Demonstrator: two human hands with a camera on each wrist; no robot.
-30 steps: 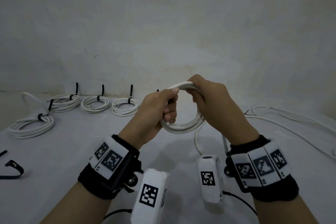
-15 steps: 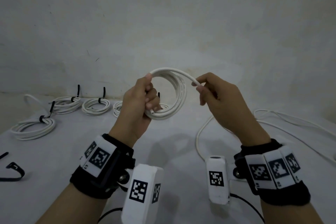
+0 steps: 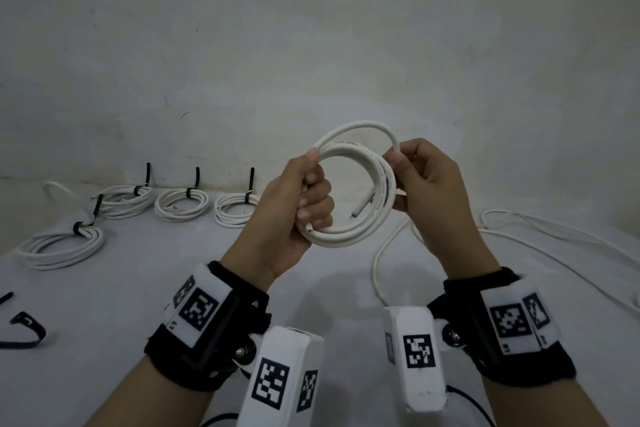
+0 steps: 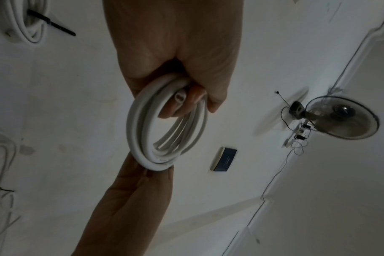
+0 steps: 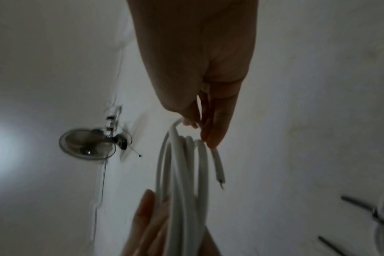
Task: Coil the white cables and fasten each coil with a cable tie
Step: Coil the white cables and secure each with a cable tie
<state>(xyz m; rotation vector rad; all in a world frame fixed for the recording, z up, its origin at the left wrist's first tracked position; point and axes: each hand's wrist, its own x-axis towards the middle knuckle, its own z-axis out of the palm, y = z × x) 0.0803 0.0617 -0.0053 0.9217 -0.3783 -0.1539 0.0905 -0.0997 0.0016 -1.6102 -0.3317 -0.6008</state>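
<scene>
Holding the white cable coil (image 3: 349, 204) up in the air between us and the wall, above the bench (image 3: 138, 288). Our left hand (image 3: 294, 208) is clamped around the bundled turns on the coil's left side. Our right hand (image 3: 426, 180) pinches the last turn at the coil's right edge, fingers curled on it. One cut cable end (image 3: 362, 210) pokes free inside the ring.

Handling, our guess: light, stiff-jacketed cable, springy, so turns want to open up if the grip loosens. Best kept squeezed where all the turns stack, with the loose end tucked under the fingers.

Four tied coils (image 3: 181, 204) sit on the bench at left. A black cable tie (image 3: 26, 331) lies near the left edge. Uncoiled white cables (image 3: 554, 239) trail off to the right.
</scene>
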